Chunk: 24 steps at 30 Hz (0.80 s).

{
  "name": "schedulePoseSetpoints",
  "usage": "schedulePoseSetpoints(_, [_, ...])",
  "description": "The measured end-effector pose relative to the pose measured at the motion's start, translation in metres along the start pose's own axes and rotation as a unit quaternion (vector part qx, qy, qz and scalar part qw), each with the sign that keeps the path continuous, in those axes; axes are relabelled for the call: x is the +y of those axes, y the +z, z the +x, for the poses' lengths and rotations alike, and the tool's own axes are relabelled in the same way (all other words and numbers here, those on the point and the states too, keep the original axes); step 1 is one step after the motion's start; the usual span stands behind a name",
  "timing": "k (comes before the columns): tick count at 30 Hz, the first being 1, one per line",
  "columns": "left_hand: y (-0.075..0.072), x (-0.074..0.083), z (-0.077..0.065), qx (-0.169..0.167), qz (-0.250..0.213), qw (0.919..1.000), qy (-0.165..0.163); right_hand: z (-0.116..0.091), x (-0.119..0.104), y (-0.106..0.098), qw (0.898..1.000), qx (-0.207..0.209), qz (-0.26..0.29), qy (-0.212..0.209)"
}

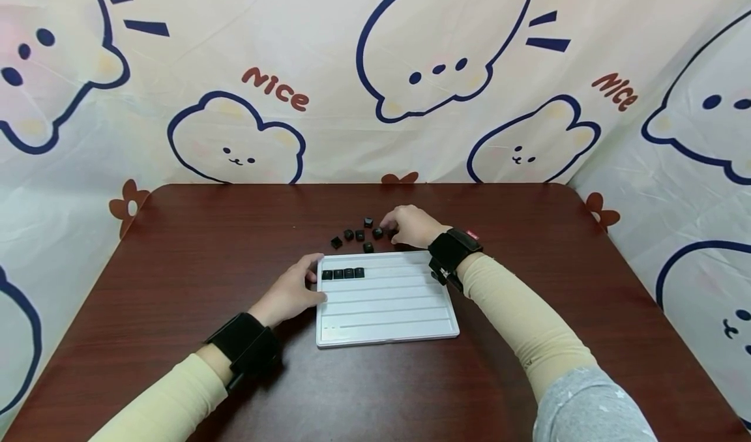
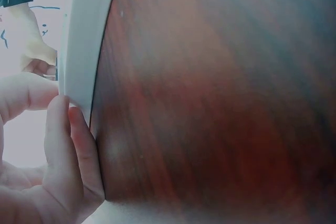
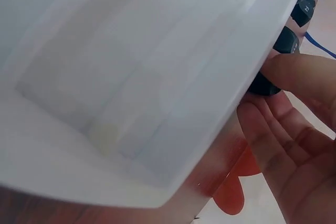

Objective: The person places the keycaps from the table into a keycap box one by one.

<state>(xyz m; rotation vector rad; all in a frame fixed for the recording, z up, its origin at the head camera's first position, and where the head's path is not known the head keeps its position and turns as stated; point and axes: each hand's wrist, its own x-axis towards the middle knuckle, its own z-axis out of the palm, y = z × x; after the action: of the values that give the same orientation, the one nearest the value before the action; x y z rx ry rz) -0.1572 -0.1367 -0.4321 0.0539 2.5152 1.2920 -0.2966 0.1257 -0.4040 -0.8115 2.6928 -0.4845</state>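
Note:
A white tray [image 1: 387,308] with raised ridges across it lies on the table. Along its top left ridge sits a short row of black keycaps [image 1: 343,274]. My left hand [image 1: 290,293] grips the tray's left edge, thumb and fingers meeting on the rim in the left wrist view. Beyond the tray's far edge, my right hand [image 1: 413,225] pinches a black keycap [image 3: 266,85] between thumb and fingers; the hand partly hides it. Several loose black keycaps [image 1: 360,235] are scattered just left of the right hand, one bearing a white letter in the right wrist view.
The dark brown wooden table [image 1: 235,253] extends around the tray on all sides. A pale cloth [image 1: 328,51] with cartoon figures hangs behind the table's far edge and along both sides. Black bands [image 1: 243,347] are strapped on both wrists.

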Motion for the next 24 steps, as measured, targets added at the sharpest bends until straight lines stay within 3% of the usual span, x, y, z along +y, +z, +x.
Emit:
schedulePoseSetpoints(8, [0.001, 0.001, -0.001, -0.001, 0.000, 1.0000, 0.001, -0.005, 0.003, -0.001, 1.000, 0.013, 0.015, 0.007])
schedulePoseSetpoints(18, [0.002, 0.001, -0.001, 0.003, 0.004, 1.0000, -0.001, -0.017, 0.011, -0.003, 1.000, 0.023, -0.006, -0.014])
schedulePoseSetpoints(24, [0.002, 0.002, -0.001, 0.002, 0.001, 1.0000, 0.001, -0.023, 0.010, -0.005, 0.999, 0.029, 0.017, 0.003])
